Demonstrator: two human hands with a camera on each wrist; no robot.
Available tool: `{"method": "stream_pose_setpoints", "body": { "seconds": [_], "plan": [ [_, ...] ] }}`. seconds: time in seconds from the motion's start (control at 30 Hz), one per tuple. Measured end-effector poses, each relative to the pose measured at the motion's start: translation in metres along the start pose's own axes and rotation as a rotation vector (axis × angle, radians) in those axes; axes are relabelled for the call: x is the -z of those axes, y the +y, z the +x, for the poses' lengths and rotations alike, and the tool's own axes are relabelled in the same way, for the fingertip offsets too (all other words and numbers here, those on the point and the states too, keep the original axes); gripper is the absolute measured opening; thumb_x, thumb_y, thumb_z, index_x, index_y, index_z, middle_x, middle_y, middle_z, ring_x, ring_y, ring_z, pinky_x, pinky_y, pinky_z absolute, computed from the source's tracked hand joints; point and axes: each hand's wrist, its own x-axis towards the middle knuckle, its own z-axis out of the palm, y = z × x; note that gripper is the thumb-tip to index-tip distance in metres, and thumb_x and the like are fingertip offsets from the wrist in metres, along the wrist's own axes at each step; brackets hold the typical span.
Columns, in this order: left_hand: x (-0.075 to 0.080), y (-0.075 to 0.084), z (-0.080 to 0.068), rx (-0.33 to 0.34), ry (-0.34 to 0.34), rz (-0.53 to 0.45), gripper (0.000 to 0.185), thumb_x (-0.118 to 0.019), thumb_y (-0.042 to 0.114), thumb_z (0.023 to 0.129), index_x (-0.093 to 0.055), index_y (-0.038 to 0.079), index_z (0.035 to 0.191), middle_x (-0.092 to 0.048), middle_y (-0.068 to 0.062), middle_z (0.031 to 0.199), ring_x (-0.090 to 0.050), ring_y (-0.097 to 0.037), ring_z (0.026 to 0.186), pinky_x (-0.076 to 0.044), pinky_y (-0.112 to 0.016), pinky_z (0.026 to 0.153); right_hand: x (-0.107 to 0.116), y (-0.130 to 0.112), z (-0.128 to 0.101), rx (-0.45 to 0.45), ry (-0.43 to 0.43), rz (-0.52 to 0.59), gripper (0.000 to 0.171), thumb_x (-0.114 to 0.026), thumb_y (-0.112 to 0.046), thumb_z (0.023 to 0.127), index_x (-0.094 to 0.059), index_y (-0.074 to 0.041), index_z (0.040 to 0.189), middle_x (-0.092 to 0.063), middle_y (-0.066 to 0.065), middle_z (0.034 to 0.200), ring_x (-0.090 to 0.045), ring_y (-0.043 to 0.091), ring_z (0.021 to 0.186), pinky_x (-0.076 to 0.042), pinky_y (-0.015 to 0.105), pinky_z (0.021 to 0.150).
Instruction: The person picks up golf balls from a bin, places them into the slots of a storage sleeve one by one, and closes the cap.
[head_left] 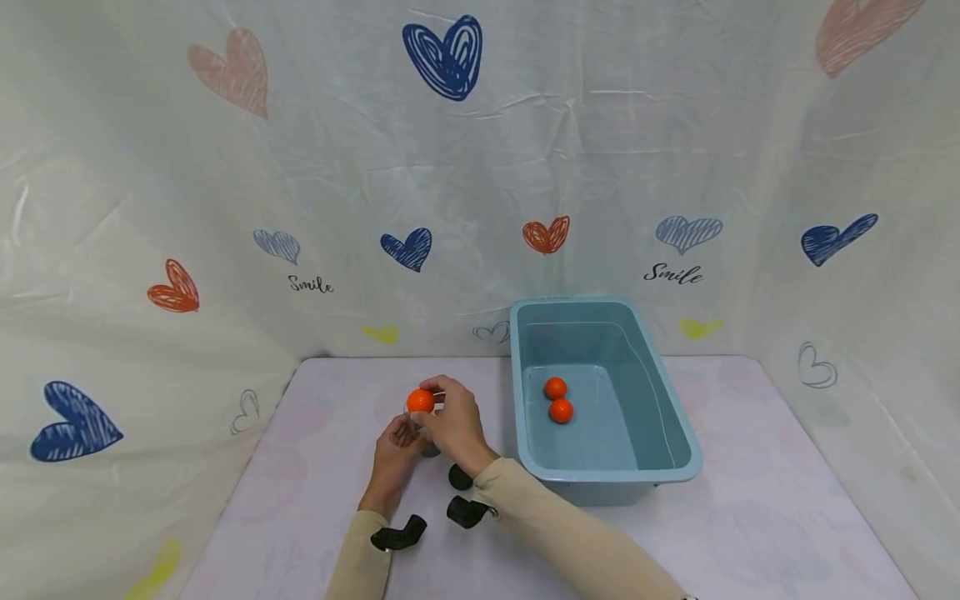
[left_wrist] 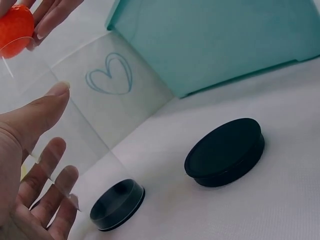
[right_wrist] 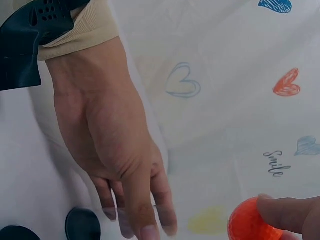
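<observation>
My left hand (head_left: 397,442) grips a clear plastic jar (left_wrist: 85,150) with a black base (left_wrist: 117,205) that stands on the table. Its thumb (left_wrist: 47,100) is in front and its fingers (left_wrist: 50,182) show through the clear wall. My right hand (head_left: 448,408) pinches an orange ball (head_left: 420,401) right at the jar's open top. In the left wrist view the ball (left_wrist: 15,30) sits at the top left between right fingertips (left_wrist: 50,15). In the right wrist view the ball (right_wrist: 249,222) is under a right fingertip (right_wrist: 290,214), beside the left hand (right_wrist: 120,150).
A loose black lid (head_left: 460,477) (left_wrist: 225,152) lies on the table just right of the jar. A teal tub (head_left: 678,417) stands to the right with two orange balls (head_left: 558,400) inside. Heart-printed sheeting (head_left: 450,167) walls in the table.
</observation>
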Motion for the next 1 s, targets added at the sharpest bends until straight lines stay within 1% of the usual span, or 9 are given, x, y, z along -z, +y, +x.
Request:
{"method": "stream_pose_setpoints", "body": {
  "seconds": [0.17, 0.27, 0.43, 0.53, 0.63, 0.7, 0.77, 0.83, 1.0],
  "plan": [
    [0.000, -0.001, -0.001, -0.020, -0.002, -0.015, 0.050, -0.072, 0.000, 0.095, -0.056, -0.003, 0.142, -0.058, -0.023, 0.148, -0.051, -0.036, 0.143, -0.034, -0.051, 0.125, -0.002, 0.002, 0.000, -0.001, -0.002, -0.021, 0.037, -0.084, 0.000, 0.087, -0.072, -0.001, 0.122, -0.072, 0.012, 0.117, -0.065, 0.025, 0.108, -0.058, 0.035, 0.090],
    [0.000, -0.001, -0.001, -0.023, -0.003, -0.009, 0.050, -0.073, 0.001, 0.095, -0.056, -0.002, 0.142, -0.058, -0.022, 0.149, -0.051, -0.036, 0.143, -0.034, -0.050, 0.125, -0.003, 0.003, 0.000, -0.005, -0.002, -0.025, 0.037, -0.084, -0.001, 0.087, -0.072, -0.002, 0.123, -0.072, 0.011, 0.116, -0.064, 0.024, 0.108, -0.058, 0.035, 0.090],
    [-0.001, 0.000, -0.002, -0.024, -0.004, 0.012, 0.051, -0.073, 0.004, 0.096, -0.055, -0.001, 0.144, -0.056, -0.023, 0.151, -0.050, -0.039, 0.144, -0.035, -0.054, 0.124, -0.005, 0.008, 0.002, 0.006, -0.004, -0.033, 0.037, -0.084, -0.001, 0.088, -0.072, -0.002, 0.122, -0.072, 0.011, 0.117, -0.064, 0.024, 0.106, -0.055, 0.032, 0.088],
    [-0.002, -0.001, -0.001, -0.024, -0.001, 0.009, 0.052, -0.073, 0.003, 0.095, -0.055, -0.002, 0.143, -0.056, -0.024, 0.152, -0.049, -0.039, 0.145, -0.035, -0.053, 0.124, -0.006, 0.012, 0.003, 0.004, -0.002, -0.030, 0.034, -0.082, 0.001, 0.089, -0.072, -0.002, 0.121, -0.072, 0.011, 0.117, -0.064, 0.027, 0.107, -0.056, 0.032, 0.088],
    [-0.003, -0.002, 0.000, -0.034, 0.009, -0.015, 0.051, -0.074, 0.000, 0.093, -0.056, -0.004, 0.141, -0.059, -0.023, 0.148, -0.056, -0.031, 0.138, -0.044, -0.033, 0.119, -0.006, 0.015, 0.002, 0.005, 0.003, -0.001, 0.033, -0.080, 0.004, 0.088, -0.072, -0.001, 0.120, -0.072, 0.014, 0.117, -0.065, 0.029, 0.108, -0.058, 0.035, 0.090],
    [-0.005, -0.003, 0.001, -0.039, 0.016, -0.034, 0.052, -0.076, -0.001, 0.092, -0.057, -0.003, 0.140, -0.061, -0.021, 0.144, -0.059, -0.025, 0.132, -0.048, -0.022, 0.109, -0.003, 0.016, 0.002, 0.003, 0.006, 0.044, 0.034, -0.079, 0.006, 0.087, -0.072, 0.000, 0.119, -0.071, 0.017, 0.118, -0.065, 0.032, 0.109, -0.060, 0.041, 0.092],
    [-0.005, -0.004, 0.001, -0.045, 0.025, -0.042, 0.051, -0.078, 0.000, 0.091, -0.059, -0.003, 0.138, -0.064, -0.019, 0.140, -0.061, -0.018, 0.124, -0.049, -0.012, 0.096, 0.001, 0.015, 0.001, -0.003, 0.010, 0.093, 0.034, -0.080, 0.006, 0.087, -0.072, 0.001, 0.119, -0.072, 0.019, 0.119, -0.067, 0.034, 0.110, -0.061, 0.045, 0.094],
    [-0.006, -0.005, 0.001, -0.043, 0.033, -0.044, 0.051, -0.080, 0.001, 0.090, -0.060, -0.001, 0.137, -0.065, -0.017, 0.137, -0.061, -0.014, 0.120, -0.049, -0.011, 0.095, 0.007, 0.012, -0.001, -0.021, 0.016, 0.153, 0.031, -0.079, 0.005, 0.088, -0.072, 0.000, 0.118, -0.072, 0.018, 0.119, -0.068, 0.035, 0.111, -0.061, 0.047, 0.094],
    [-0.006, -0.004, 0.001, -0.072, 0.041, -0.051, 0.049, -0.080, -0.001, 0.090, -0.061, -0.003, 0.134, -0.065, -0.021, 0.137, -0.062, -0.010, 0.117, -0.049, -0.011, 0.097, 0.015, 0.001, -0.005, -0.088, 0.026, 0.279, 0.024, -0.072, 0.004, 0.092, -0.072, -0.001, 0.115, -0.073, 0.013, 0.117, -0.070, 0.030, 0.109, -0.059, 0.038, 0.091]
  ]
}}
